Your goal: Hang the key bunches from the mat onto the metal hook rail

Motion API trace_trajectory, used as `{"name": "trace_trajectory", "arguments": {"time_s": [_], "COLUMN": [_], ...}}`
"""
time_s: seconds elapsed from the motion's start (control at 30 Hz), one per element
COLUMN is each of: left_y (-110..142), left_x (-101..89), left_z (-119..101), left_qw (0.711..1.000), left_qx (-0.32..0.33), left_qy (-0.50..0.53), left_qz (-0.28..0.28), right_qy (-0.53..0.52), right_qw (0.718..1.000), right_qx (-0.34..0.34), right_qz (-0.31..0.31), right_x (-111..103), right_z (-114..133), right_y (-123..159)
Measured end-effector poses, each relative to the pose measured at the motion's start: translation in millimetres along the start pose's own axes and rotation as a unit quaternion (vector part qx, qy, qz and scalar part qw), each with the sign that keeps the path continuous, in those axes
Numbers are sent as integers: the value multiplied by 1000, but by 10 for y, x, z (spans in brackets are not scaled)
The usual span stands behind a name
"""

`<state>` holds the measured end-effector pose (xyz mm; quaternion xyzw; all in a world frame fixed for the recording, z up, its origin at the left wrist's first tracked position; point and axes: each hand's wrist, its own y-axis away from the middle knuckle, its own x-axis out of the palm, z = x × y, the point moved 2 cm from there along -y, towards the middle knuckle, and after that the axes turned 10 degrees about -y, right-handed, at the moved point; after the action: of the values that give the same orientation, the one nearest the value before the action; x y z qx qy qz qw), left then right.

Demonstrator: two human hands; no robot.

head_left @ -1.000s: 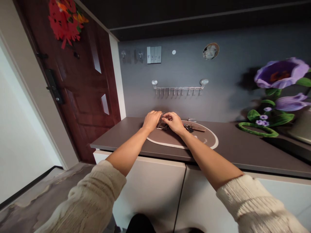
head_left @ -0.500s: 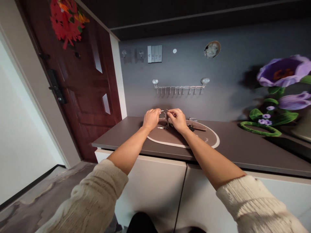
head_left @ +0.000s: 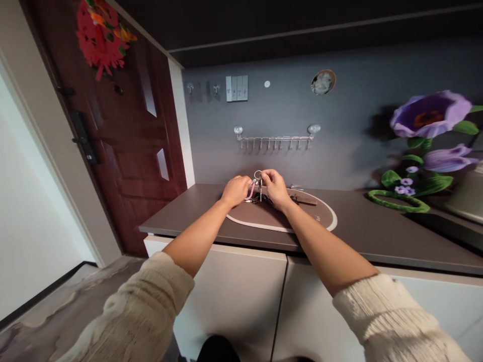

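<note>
Silver key ring (head_left: pixel 254 174) I hold upright, pink strap (head_left: pixel 251 191) curving below left (partly hidden), slim metal piece (head_left: pixel 260 191) hanging beneath.

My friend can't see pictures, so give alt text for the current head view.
A right hand pinches a metal ring while the left hand holds a pink strap, above an oval brown mat on a dark counter. Behind is a hook rail on a grey wall, with purple flowers to the right.

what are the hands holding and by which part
The right hand pinches a metal ring by its edge; the left hand seems to hold a pink strap, exactly where is unclear.
</note>
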<state>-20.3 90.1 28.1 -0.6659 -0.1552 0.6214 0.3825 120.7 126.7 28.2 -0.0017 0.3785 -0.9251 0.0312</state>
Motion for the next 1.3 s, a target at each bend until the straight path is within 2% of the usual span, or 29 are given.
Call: {"name": "trace_trajectory", "arguments": {"time_s": [0.2, 0.47, 0.7, 0.93, 1.13, 1.3], "left_y": [-22, -26, -44, -67, -75, -63], "left_x": [-20, -4, 19, 54, 83, 45], "left_z": [7, -26, -7, 12, -1, 0], "left_qw": [993, 969, 931, 913, 916, 940], "left_qx": [-40, -56, -111, -127, -126, -129], "left_qy": [102, 238, 344, 380, 372, 299], "left_qz": [-45, -33, -47, -75, -82, -103], "right_qy": [7, 27, -57, -118, -100, -80], "right_qw": [1000, 998, 996, 984, 988, 992], "right_qx": [7, -17, 43, 116, 102, 77], "right_qz": [12, 54, 50, 67, 59, 59], "right_x": [-8, 12, 25, 60, 51, 51], "right_z": [30, 85, 23, 95, 91, 86], "right_y": [10, 29, 29, 90, 87, 33]}}
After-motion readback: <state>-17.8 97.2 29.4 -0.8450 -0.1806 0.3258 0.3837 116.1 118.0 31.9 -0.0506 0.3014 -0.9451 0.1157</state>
